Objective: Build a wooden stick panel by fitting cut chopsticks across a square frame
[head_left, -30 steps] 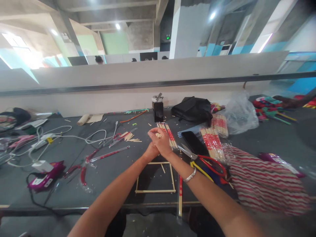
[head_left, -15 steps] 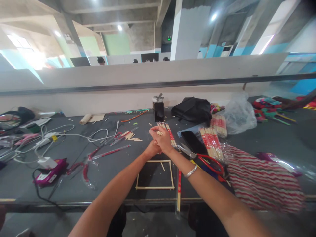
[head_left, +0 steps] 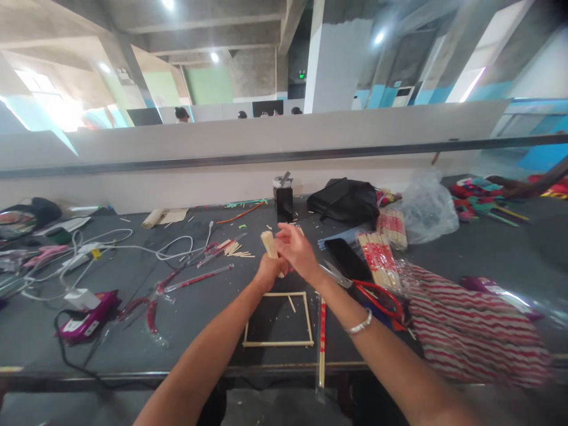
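Note:
My left hand (head_left: 270,271) is closed around a bundle of wooden sticks (head_left: 268,241) that stands nearly upright, its ends showing above the fist. Close on its right, my right hand (head_left: 298,247) has its fingers apart beside the bundle; whether a fingertip touches it I cannot tell. Below both hands a rectangular frame of thin sticks (head_left: 278,344) lies flat on the dark table, with a short loose stick (head_left: 291,304) inside it near the top. Right of the frame is a pair of chopsticks in a red-banded wrapper (head_left: 322,331).
Red-handled scissors (head_left: 377,296), a black phone (head_left: 348,257), packs of chopsticks (head_left: 380,260) and a striped cloth (head_left: 474,331) lie right. To the left are short sticks (head_left: 237,249), red-handled pliers (head_left: 153,307), white cables (head_left: 177,245) and a purple device (head_left: 89,316). An upright phone (head_left: 284,205) stands behind.
My right hand has come off the top of the bundle and its fingers have spread. The bundle, earlier mostly covered by both hands, now shows upright in my left hand.

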The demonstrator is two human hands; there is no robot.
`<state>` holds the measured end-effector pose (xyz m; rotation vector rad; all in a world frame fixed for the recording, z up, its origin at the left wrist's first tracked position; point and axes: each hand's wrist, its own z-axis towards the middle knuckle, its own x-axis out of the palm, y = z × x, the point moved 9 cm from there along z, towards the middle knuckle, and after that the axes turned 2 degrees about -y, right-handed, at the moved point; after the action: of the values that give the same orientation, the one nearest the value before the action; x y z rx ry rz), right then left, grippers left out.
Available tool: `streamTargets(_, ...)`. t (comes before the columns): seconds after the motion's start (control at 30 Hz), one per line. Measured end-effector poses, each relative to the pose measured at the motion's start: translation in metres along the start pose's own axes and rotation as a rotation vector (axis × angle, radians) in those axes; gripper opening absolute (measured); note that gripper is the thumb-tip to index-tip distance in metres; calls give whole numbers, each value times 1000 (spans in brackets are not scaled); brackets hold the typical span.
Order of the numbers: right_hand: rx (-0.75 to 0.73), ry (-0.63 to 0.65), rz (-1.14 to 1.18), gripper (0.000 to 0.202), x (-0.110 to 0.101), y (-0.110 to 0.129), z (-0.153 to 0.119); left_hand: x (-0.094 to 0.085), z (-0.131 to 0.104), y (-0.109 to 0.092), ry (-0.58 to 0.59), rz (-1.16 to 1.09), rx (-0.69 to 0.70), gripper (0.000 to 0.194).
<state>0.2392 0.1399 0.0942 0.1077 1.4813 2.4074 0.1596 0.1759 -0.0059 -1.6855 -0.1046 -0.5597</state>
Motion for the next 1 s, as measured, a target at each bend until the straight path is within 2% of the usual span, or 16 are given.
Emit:
streamTargets(0.1,73,-160,128,42,-40,0,-16,6,-10,-25,22,-126,23,42)
streamTargets(0.17,176,-172,209,40,-53,-7,-35,12,-19,-38,31,-308,-3,46)
streamTargets(0.23,246,-109,213,37,-52,-10,-57,17,-29,-47,16,-424,-42,49)
streamTargets(0.33,283,-8,152,35,-38,-11,-85,22,-44,-52,-10,-509,-67,51)
streamTargets(0.43,279,-9,149,32,-27,-8,-100,26,-57,-54,-21,-510,-55,53)
streamTargets(0.53,261,-6,150,30,-23,-2,-105,22,-65,-58,-52,-430,7,56)
streamTargets(0.6,256,11,116,28,-25,1,-107,10,-67,-65,-70,-354,90,55)
streamTargets(0.67,265,15,85,28,-32,-1,-111,-13,-68,-73,-99,-221,192,49)
streamTargets(0.77,308,-19,71,28,-47,-13,-120,-65,-67,-74,-215,77,268,43)
streamTargets(0.87,345,-63,54,28,-55,-23,-128,-113,-67,-64,-305,275,251,43)
streamTargets(0.93,347,-57,42,27,-52,-23,-130,-130,-69,-55,-317,308,232,42)
streamTargets(1.0,324,-15,45,26,-40,-17,-125,-136,-70,-48,-315,318,221,41)
